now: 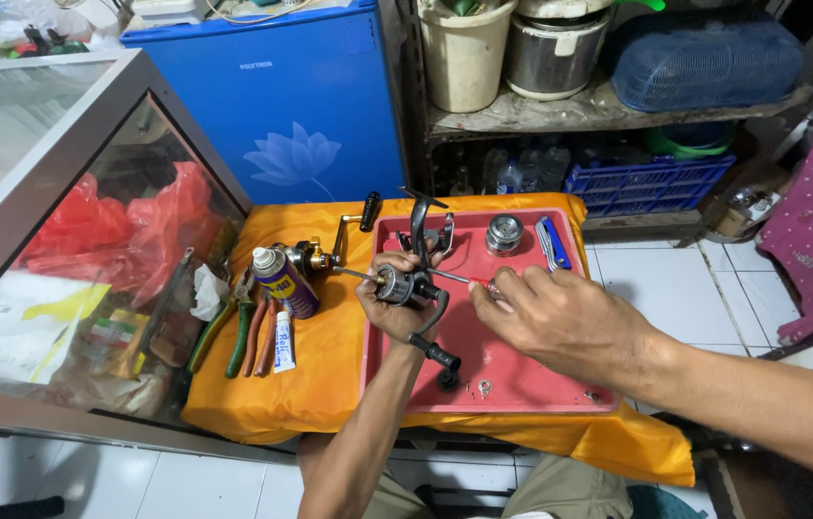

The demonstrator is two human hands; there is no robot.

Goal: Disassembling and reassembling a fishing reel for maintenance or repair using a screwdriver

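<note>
The left hand (395,306) is gripping the fishing reel (413,279) while the right hand (546,312), pinching a screwdriver (469,281), is working a screw beside it, needing steady alignment.

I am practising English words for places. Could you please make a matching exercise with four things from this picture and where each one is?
Things:
1. spray can
2. silver spool
3. reel body
4. pliers

Places:
A. far end of the red tray
B. in the left hand
C. flat on the orange cloth, near the glass case
D. upright on the cloth, left of the tray

Pairs: 1-D, 2-A, 3-B, 4-C
</note>
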